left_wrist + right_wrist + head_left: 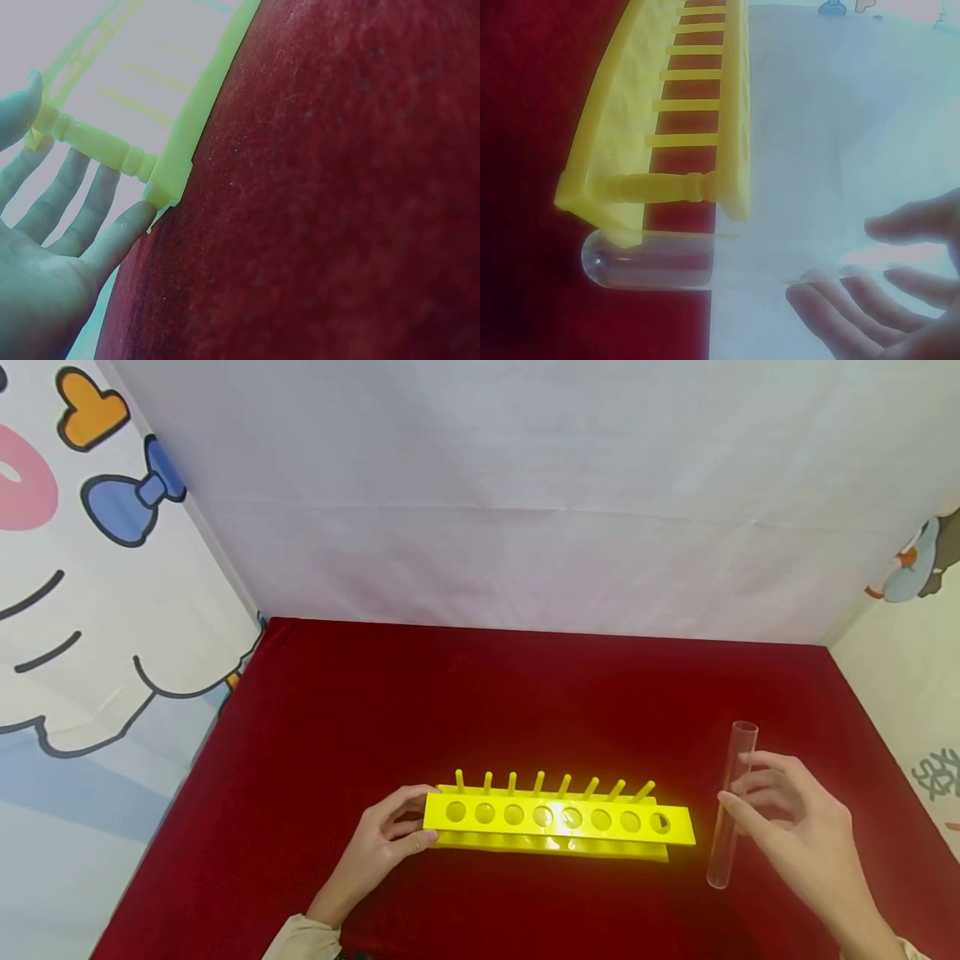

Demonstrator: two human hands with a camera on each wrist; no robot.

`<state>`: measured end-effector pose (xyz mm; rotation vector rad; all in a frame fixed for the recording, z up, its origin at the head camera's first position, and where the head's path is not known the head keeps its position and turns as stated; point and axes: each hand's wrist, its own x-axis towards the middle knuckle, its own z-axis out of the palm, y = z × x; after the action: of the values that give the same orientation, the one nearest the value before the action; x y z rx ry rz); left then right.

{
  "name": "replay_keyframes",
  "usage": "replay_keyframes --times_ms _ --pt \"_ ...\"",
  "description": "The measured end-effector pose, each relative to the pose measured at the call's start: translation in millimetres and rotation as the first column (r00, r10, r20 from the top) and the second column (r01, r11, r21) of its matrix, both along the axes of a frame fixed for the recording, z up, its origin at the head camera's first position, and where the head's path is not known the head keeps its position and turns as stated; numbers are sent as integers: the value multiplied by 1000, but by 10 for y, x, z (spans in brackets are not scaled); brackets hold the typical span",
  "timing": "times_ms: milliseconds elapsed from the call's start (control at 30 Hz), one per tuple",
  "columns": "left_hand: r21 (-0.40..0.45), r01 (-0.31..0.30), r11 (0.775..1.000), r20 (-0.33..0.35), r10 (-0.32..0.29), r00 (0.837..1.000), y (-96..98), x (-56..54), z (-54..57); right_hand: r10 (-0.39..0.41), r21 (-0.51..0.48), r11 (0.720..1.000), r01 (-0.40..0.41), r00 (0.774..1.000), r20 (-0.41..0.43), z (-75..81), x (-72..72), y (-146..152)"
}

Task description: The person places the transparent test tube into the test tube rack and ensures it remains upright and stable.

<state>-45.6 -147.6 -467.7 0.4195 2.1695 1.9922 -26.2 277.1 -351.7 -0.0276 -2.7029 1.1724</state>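
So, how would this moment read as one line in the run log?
left fingers: grip yellow rack by left end | right fingers: hold clear test tube, round end down | placement: beside rack's right end, not inserted

Rack (557, 835): solid yellow, pegs (565, 786) too. Tube (720, 860): clear, colourless. Bench cloth (450, 710): plain dark red. Back sheet (525, 543) past far edge: plain white. Side sheet (105, 689) past left edge: white, pale blue, black-outlined cartoon print; blue bow (151, 490), orange blob (92, 417), pink patch (28, 497). Left sleeve (303, 939): cream.

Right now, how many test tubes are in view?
1: a clear test tube, held in the right hand, right of the yellow rack. None shows in the yellow rack.
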Motion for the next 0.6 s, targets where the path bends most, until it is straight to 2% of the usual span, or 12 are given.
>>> replay_keyframes --times_ms 600 --pt "-4 -3 1000 29 4 1000 3 1 -1 7 -18 1000 -8 996 -87 36 34 6"
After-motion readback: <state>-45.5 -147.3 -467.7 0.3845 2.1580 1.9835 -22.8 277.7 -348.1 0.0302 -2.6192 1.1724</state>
